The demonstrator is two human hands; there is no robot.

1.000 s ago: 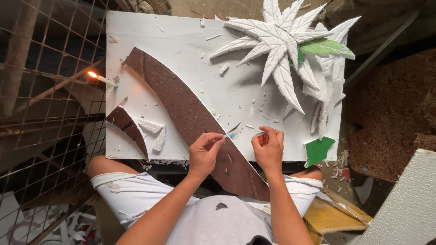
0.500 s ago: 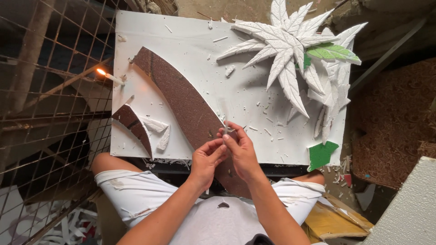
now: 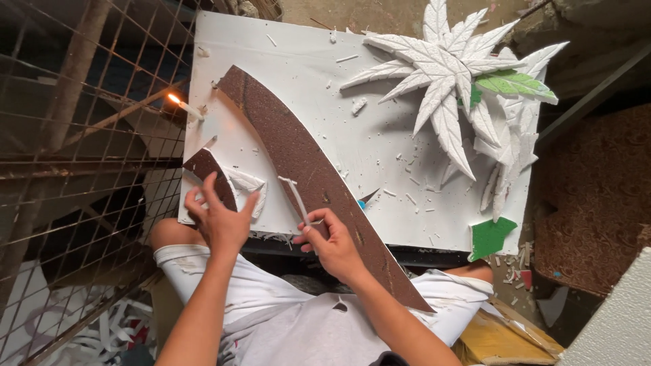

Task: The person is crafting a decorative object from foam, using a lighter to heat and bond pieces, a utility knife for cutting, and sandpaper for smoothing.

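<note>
Head view, looking down over my lap. White foam board point(image 3: 352, 102) fills centre of frame, tilted, littered w/ small white offcuts.

My right hand point(image 3: 332, 244), lower centre, fingers pinched shut on a thin white stick point(image 3: 297, 198); stick angles up and left from my fingertips, lying over the long curved brown trunk piece point(image 3: 298, 163). Trunk runs from upper left of board down to lower right, past board edge, over my white shirt point(image 3: 285, 325).

My left hand point(image 3: 220, 220), lower left, fingers spread, empty, hovering at board's lower-left edge over the smaller curved brown piece point(image 3: 207, 173). Contact w/ it: can't tell. Curved white foam scraps point(image 3: 247, 183) just right of that piece.

Lit candle point(image 3: 184, 106) at board's left edge, flame pointing up-left, next to wire mesh point(image 3: 81, 135) on left side.

Upper right: white foam palm fronds point(image 3: 441, 81), one frond painted green point(image 3: 512, 83). Green foam piece point(image 3: 489, 237) at board's lower-right corner. Brown mat point(image 3: 597, 203) far right.
</note>
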